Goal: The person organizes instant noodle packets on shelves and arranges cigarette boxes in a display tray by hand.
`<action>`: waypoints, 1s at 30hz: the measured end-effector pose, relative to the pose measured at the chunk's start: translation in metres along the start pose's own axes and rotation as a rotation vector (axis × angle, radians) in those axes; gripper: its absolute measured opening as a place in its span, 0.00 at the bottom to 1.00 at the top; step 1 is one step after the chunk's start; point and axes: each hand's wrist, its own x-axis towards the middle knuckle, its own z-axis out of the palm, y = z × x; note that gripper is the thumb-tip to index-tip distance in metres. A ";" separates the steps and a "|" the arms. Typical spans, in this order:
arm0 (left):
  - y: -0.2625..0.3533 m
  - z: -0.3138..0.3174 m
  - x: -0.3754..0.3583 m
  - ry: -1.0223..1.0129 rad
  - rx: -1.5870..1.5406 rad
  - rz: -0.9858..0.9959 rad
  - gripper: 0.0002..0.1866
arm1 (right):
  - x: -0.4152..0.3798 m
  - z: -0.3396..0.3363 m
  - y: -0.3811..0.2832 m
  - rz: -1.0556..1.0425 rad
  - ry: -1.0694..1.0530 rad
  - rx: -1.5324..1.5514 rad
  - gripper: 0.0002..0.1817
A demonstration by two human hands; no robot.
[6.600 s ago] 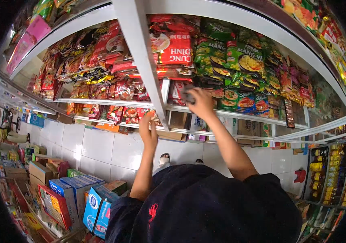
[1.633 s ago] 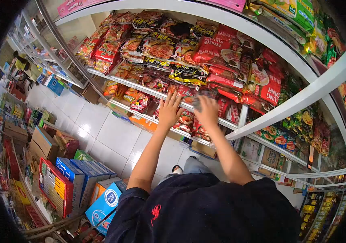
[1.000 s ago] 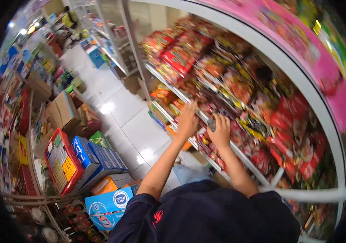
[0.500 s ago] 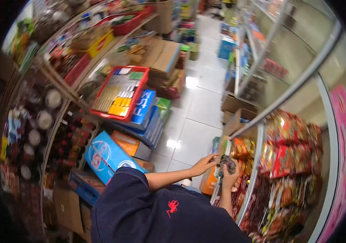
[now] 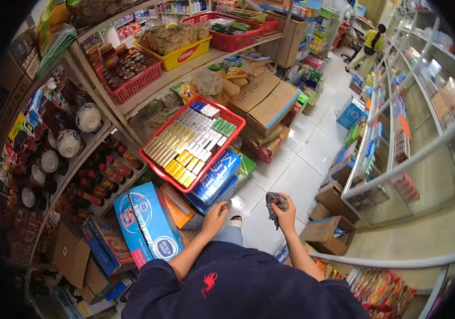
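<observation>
My right hand [image 5: 287,213] is closed on a crumpled dark grey cloth [image 5: 273,204], which hangs a little below the fingers over the tiled floor. Nearer the boxes, my left hand [image 5: 215,219] has its fingers bent together, with a small greyish thing at the fingertips that is too small to name. Up and left of that hand, a red basket [image 5: 152,166] holds rows of small gold, silver, yellow and green packs. It rests on blue boxes [image 5: 218,178].
A light blue carton [image 5: 150,223] stands at lower left beside shelves of bottles and bowls. Glass-fronted shelves [image 5: 397,175] line the right, with an open cardboard box [image 5: 327,234] below them. Another person [image 5: 370,45] stands far down the tiled aisle [image 5: 280,165].
The view has swung toward the aisle and the red basket. My hands, close together by the right-hand snack shelves before, are now apart, the dark cloth still in my right hand.
</observation>
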 end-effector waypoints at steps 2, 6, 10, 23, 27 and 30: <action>-0.001 -0.004 0.030 0.081 -0.013 -0.048 0.15 | 0.046 0.013 0.000 -0.147 -0.006 -0.147 0.21; -0.007 0.012 0.083 0.007 -0.047 -0.143 0.14 | 0.120 0.025 -0.005 -0.259 0.051 -0.267 0.24; 0.002 0.035 0.138 -0.101 -0.105 -0.192 0.13 | 0.179 0.008 0.000 0.070 -0.064 -0.079 0.24; 0.404 0.175 0.371 -0.902 -0.804 0.968 0.11 | 0.469 -0.107 0.149 0.173 -0.315 -0.356 0.25; 0.431 0.239 0.451 -0.698 -1.080 1.123 0.14 | 0.586 -0.133 0.147 0.155 -0.417 -0.376 0.28; 0.421 0.265 0.496 -0.695 -1.330 1.279 0.16 | 0.672 -0.137 0.168 0.038 -0.379 -0.478 0.23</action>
